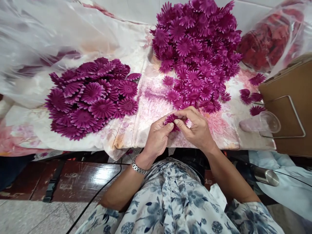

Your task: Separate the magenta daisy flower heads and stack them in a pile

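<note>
Fingertips of the left hand and right hand pinch a magenta, round, many-petalled artificial flower between them, over the floral-cloth-covered tabletop.

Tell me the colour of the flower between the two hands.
The flower is deep magenta-purple, seen in the head view, partly covered by fingers.

The held flower, left flowers and far flowers are showing magenta; the cloth is bearing pink blooms on cream, the near shirt blue-grey ones on white.
</note>
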The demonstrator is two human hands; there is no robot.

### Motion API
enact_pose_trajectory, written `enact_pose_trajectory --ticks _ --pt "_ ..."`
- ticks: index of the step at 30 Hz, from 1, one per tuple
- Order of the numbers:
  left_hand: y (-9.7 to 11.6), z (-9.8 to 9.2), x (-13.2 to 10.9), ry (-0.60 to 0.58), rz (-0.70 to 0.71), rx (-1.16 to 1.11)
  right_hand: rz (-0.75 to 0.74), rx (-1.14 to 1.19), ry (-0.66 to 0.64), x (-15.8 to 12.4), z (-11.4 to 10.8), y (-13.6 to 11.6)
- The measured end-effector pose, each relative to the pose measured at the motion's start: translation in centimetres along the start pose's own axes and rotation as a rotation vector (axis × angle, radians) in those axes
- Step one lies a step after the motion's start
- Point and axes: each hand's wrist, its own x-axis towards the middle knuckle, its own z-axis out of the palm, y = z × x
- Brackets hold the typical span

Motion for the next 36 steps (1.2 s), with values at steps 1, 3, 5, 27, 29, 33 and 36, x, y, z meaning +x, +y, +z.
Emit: enact_pose_trajectory --ticks 1,3,5,27,29,33,36 --pt "-0.1 -0.1 -0.1 -0.011 0.01 0.022 0.012 0.001 -0.013 0.0 -0.1 -0.1" --pt "-0.4 -0.3 -0.2 -0.038 0.024 0.083 0.053 0.02 -0.037 0.1 -0.2 -0.3" --pt "-0.6 -0.6 -0.3 -0.056 0.026 0.146 0.075 0.031 -0.072 0.3 -0.4 -0.3" --pt "2.1 -2.6 0.7 0.24 0.08 0.044 0.054 -0.497 -0.373 0.9 -1.2 3.7" --pt "2.2 -2.7 0.8 0.251 0.067 0.041 0.031 -0.474 -0.382 1.0 -1.4 3.9" --pt "2.2 -2.8 0.9 0.251 0.046 0.049 0.016 -0.433 -0.456 1.2 -1.8 3.5" --pt "2.2 -2.7 0.8 0.248 0.044 0.042 0.001 -0.507 -0.469 1.1 -1.4 3.5"
